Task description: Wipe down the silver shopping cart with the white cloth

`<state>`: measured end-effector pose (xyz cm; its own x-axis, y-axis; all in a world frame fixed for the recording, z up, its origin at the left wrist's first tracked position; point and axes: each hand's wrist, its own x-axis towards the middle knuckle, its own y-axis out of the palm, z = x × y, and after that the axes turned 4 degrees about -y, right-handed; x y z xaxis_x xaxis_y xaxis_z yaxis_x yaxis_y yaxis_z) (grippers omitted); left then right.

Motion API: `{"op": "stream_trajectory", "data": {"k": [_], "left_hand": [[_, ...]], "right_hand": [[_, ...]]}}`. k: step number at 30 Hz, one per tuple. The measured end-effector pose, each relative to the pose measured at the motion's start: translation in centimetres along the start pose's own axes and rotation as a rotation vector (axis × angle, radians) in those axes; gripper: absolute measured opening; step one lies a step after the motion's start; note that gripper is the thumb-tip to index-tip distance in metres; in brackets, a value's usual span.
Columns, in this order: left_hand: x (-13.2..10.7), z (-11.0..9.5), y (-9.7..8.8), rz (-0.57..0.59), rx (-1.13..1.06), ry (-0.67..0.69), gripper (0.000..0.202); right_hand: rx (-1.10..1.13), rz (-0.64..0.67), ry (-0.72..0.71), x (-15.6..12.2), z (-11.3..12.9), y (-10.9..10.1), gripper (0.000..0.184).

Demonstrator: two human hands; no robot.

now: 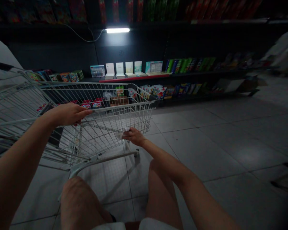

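Observation:
A metal wire shopping cart point(120, 107) stands right in front of me, its basket reaching from the left edge to the middle of the view. My left hand point(69, 114) is closed around the near top rail of the basket. Lower and further right, my right hand point(134, 136) pinches a white cloth or tissue point(121, 133) and presses it on the basket's side wires. The fingertips of that hand are partly covered by the cloth. Beneath the basket, a front caster wheel point(136, 152) rests on the floor.
Behind the cart, a dark store shelf point(196, 72) carries several packages, with upright cards and pen sets point(154, 67) under a bright tube lamp point(117, 30). Part of another cart point(1, 66) shows at the left. Grey tiles point(220, 143) cover the floor. Dark legs of some object point(282, 186) show at the right.

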<state>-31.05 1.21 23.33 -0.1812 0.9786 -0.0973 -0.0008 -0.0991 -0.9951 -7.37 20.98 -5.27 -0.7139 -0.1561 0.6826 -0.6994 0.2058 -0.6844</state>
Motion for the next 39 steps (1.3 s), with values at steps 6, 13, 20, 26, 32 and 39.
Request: {"op": "stream_trajectory", "data": {"k": [6, 13, 20, 26, 32, 39], "left_hand": [[-0.3, -0.3, -0.2, 0.091, -0.078, -0.079, 0.064], [-0.1, 0.3, -0.1, 0.113, -0.107, -0.085, 0.069], [0.0, 0.1, -0.2, 0.123, -0.148, -0.100, 0.070], [0.1, -0.2, -0.4, 0.142, -0.163, -0.095, 0.071], [0.1, 0.1, -0.3, 0.124, -0.112, -0.098, 0.068], [0.5, 0.6, 0.0, 0.127, -0.120, -0.110, 0.075]], "right_hand": [[-0.091, -0.273, 0.335, 5.6, -1.9, -5.5, 0.038], [-0.101, -0.192, 0.519, 1.2, 0.2, -0.6, 0.030], [-0.198, -0.393, 0.777, 0.4, -3.4, -5.3, 0.042], [-0.178, -0.518, 0.925, 5.4, -2.8, -3.7, 0.041], [-0.134, -0.334, 0.715, -0.2, -6.0, -4.8, 0.029], [-0.089, -0.605, 1.147, -2.0, -7.8, -3.0, 0.049]]}}
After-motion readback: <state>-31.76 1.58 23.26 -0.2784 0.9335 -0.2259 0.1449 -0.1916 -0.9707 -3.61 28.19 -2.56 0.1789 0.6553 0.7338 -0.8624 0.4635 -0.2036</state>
